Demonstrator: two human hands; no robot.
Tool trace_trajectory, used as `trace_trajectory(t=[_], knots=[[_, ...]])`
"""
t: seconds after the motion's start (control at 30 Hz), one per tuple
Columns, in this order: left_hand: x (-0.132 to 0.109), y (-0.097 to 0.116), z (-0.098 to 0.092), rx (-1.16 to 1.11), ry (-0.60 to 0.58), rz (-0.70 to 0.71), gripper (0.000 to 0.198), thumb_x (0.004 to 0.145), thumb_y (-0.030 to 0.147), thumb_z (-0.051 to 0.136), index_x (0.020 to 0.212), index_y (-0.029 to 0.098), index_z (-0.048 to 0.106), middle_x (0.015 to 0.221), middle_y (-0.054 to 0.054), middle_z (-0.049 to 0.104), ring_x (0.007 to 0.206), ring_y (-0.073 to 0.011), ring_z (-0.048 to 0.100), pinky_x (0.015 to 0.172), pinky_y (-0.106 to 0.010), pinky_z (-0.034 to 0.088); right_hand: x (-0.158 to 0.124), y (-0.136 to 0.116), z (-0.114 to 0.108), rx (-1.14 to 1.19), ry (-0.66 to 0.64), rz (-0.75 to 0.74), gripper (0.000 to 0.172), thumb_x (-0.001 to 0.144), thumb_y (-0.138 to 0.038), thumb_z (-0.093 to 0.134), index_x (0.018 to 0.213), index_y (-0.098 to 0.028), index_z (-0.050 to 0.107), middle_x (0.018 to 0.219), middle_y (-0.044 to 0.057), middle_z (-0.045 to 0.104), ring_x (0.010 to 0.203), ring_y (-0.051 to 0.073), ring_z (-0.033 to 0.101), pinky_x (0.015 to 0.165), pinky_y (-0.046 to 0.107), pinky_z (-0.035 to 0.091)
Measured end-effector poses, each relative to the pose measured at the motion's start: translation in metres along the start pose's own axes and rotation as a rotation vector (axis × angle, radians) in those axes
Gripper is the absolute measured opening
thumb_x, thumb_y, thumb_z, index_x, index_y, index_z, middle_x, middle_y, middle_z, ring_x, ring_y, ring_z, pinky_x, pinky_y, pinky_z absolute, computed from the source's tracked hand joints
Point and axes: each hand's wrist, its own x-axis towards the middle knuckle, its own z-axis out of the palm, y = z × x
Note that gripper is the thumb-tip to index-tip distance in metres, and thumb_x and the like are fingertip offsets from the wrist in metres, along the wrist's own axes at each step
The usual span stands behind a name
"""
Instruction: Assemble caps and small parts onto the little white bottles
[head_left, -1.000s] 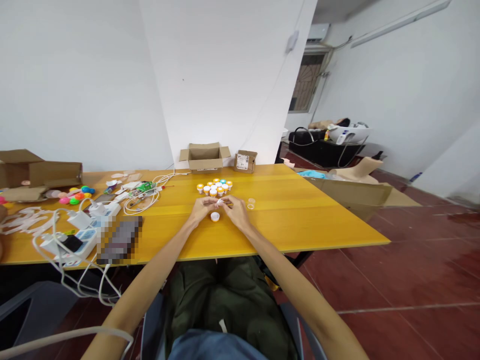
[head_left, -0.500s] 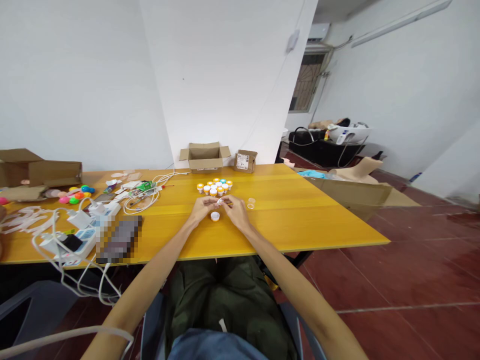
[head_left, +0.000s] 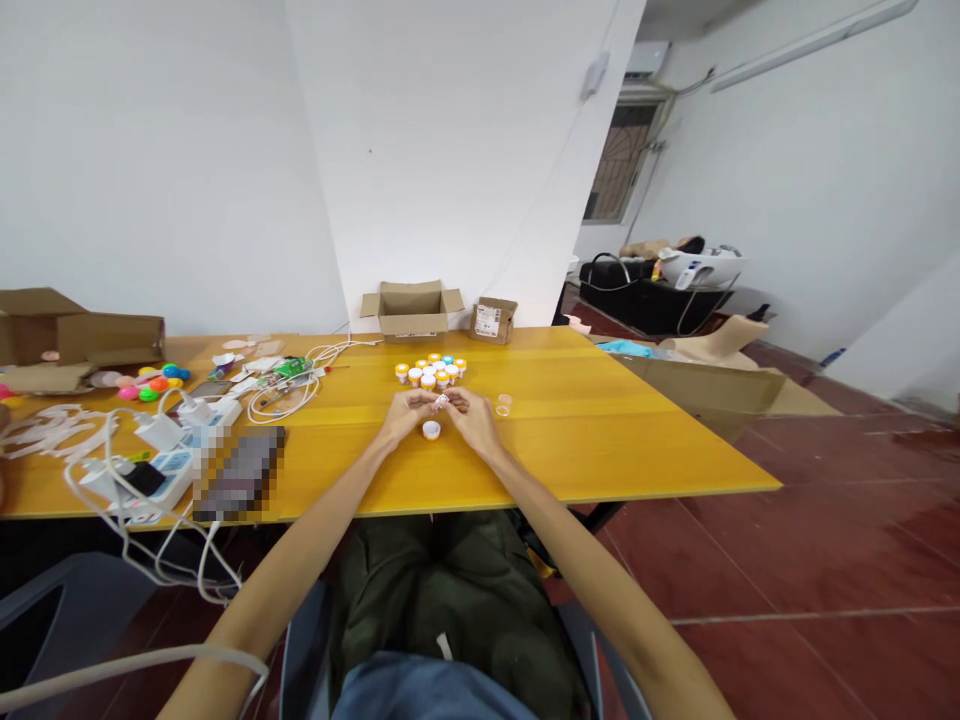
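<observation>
My left hand and my right hand meet above the table, fingers pinched together on a small white piece with a dark pattern. Its exact kind is too small to make out. Just below my fingers a small white open cup stands upright on the table. Beyond my hands is a cluster of several small tubs, mostly white with orange, one with a blue-green lid. Right of my right hand lie clear plastic rings or lids.
On the yellow table stand an open cardboard box and a smaller box at the back. Leftward are a power strip with white cables, a pixelated phone, and colourful balls.
Between my fingers the small white piece has turned slightly and shows more of its patterned face. Both hands stay in nearly the same place, and the view has shifted a little.
</observation>
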Motion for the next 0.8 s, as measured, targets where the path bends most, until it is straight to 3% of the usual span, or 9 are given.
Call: trace_trajectory(t=[0.8], knots=[[-0.0019, 0.0034, 0.0015, -0.011, -0.045, 0.042, 0.031, 0.056, 0.039, 0.089, 0.072, 0.017, 0.076, 0.082, -0.007, 0.079, 0.087, -0.026, 0.073, 0.087, -0.039, 0.057, 0.0011, -0.0023, -0.0034, 0.124, -0.045, 0.043, 0.012, 0.077, -0.034, 0.069, 0.079, -0.022, 0.069, 0.078, 0.003, 0.076, 0.077, 0.022, 0.073, 0.077, 0.035, 0.06]])
